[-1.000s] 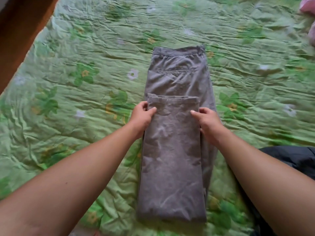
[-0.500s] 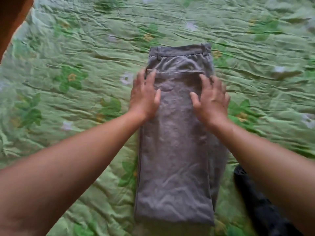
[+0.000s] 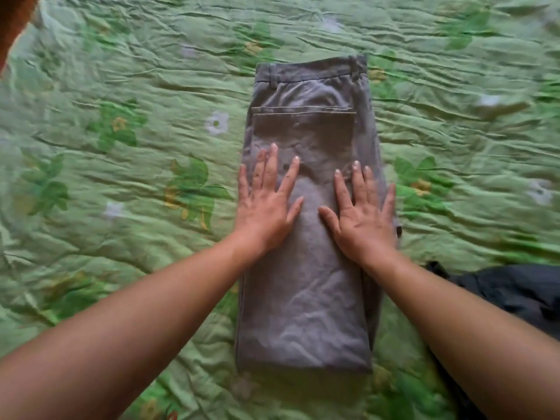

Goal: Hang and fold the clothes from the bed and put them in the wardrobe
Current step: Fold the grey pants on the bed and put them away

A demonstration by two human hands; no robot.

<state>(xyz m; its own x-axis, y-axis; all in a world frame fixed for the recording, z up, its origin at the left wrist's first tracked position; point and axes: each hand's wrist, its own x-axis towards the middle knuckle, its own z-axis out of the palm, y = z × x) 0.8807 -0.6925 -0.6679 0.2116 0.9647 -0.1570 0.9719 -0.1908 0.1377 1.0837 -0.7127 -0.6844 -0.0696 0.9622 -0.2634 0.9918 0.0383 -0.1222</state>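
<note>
Grey trousers [image 3: 306, 298] lie folded lengthwise on the bed, waistband at the far end and the legs doubled up over the seat, their hems just below the waistband. My left hand [image 3: 266, 201] lies flat on the left half of the cloth, fingers spread. My right hand [image 3: 362, 213] presses flat on the right half, fingers straight and spread. Neither hand grips the fabric.
A wrinkled green floral bedspread [image 3: 121, 147] covers the whole bed. A dark garment [image 3: 509, 292] lies at the right edge next to my right forearm. A brown wooden edge [image 3: 15, 22] shows at the top left corner.
The folded leg hems went from mid-trousers up near the waistband. Both hands let go of the hems, flattened on the cloth and slid back toward me.
</note>
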